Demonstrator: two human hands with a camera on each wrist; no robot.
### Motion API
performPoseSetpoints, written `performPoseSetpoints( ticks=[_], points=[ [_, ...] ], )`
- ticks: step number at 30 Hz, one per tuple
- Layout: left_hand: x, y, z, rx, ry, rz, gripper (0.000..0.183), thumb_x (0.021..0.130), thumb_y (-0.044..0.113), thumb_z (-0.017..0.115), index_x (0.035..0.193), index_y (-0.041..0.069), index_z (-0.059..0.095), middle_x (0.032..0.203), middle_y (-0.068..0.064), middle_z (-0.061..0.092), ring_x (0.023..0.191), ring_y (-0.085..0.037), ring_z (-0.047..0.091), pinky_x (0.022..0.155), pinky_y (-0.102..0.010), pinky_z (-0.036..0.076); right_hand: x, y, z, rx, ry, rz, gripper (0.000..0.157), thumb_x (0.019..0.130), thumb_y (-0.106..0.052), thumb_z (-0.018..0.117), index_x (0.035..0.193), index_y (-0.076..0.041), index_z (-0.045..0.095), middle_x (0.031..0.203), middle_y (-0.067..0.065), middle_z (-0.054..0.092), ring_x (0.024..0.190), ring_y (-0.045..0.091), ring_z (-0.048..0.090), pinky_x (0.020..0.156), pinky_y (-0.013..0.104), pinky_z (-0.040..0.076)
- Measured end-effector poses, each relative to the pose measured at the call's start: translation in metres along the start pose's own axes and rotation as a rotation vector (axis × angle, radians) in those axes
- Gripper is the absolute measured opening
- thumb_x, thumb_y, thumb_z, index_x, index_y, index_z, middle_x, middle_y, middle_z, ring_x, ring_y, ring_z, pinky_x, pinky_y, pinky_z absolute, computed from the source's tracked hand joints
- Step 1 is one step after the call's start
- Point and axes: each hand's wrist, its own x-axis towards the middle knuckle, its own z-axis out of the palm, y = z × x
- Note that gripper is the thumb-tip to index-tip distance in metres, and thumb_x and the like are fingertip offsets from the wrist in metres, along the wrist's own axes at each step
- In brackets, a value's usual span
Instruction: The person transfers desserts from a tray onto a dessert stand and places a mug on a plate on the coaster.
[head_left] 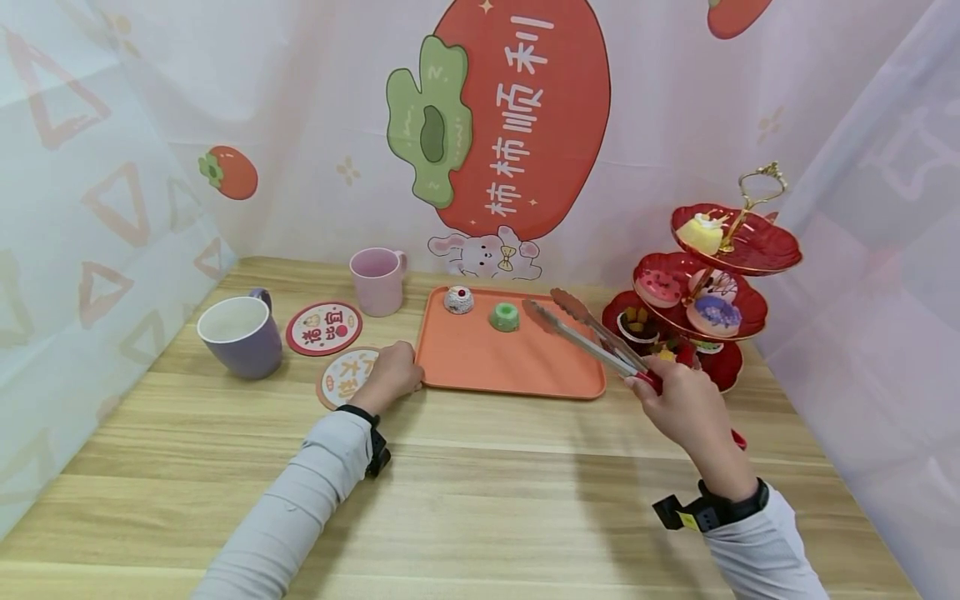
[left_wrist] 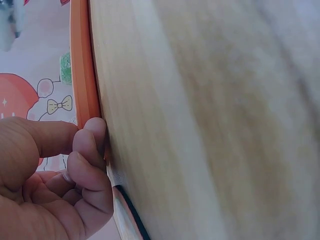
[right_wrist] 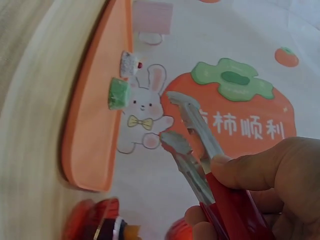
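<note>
My left hand (head_left: 392, 377) pinches the near left corner of an orange tray (head_left: 517, 367); in the left wrist view thumb and fingers meet at the tray's rim (left_wrist: 85, 65). A white dome cake with a red top (head_left: 459, 300) and a green ring-shaped cake (head_left: 505, 317) sit on the tray toward its back. My right hand (head_left: 686, 408) grips red-handled metal tongs (head_left: 581, 333), held above the tray's right side. In the right wrist view the tongs' tips (right_wrist: 182, 102) stand apart with nothing between them.
A red three-tier stand (head_left: 757, 250) with several small cakes rises at the right, close to the tongs. Left of the tray are a pink mug (head_left: 377, 283), a purple mug (head_left: 251, 346) and two round coasters (head_left: 324, 327). Printed cloth (head_left: 300, 108) hangs behind and beside the table.
</note>
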Motion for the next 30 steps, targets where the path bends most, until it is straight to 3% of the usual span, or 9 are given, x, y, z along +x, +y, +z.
performPoseSetpoints(
  ticks=[9,19,30],
  points=[
    [0.001,-0.002,0.001,0.007,0.016,0.013,0.025,0.085,0.001,0.049,0.062,0.004,0.058,0.053,-0.006,0.057,0.043,-0.016,0.046,0.045,-0.026,0.033,0.003,0.003,0.023,0.020,-0.072,0.012,0.024,0.084,-0.013,0.067,0.103,0.003,0.064,0.061,0.002,0.050,0.047,0.017,0.041,0.044,0.032,0.031],
    [0.001,-0.002,0.002,-0.002,0.002,-0.013,0.022,0.084,0.000,0.050,0.064,0.003,0.060,0.054,-0.007,0.057,0.045,-0.017,0.045,0.046,-0.027,0.034,0.008,0.000,0.035,0.019,-0.126,0.064,0.027,0.083,-0.014,0.068,0.104,0.002,0.065,0.065,0.004,0.053,0.054,0.021,0.045,0.048,0.033,0.033],
    [0.001,-0.002,0.000,0.012,0.002,0.001,0.024,0.084,0.000,0.050,0.062,0.004,0.059,0.053,-0.006,0.057,0.045,-0.018,0.046,0.047,-0.027,0.033,0.022,-0.010,0.050,0.021,-0.154,0.063,0.021,0.084,-0.016,0.069,0.099,-0.002,0.065,0.065,0.003,0.053,0.054,0.020,0.046,0.047,0.033,0.035]
  ],
)
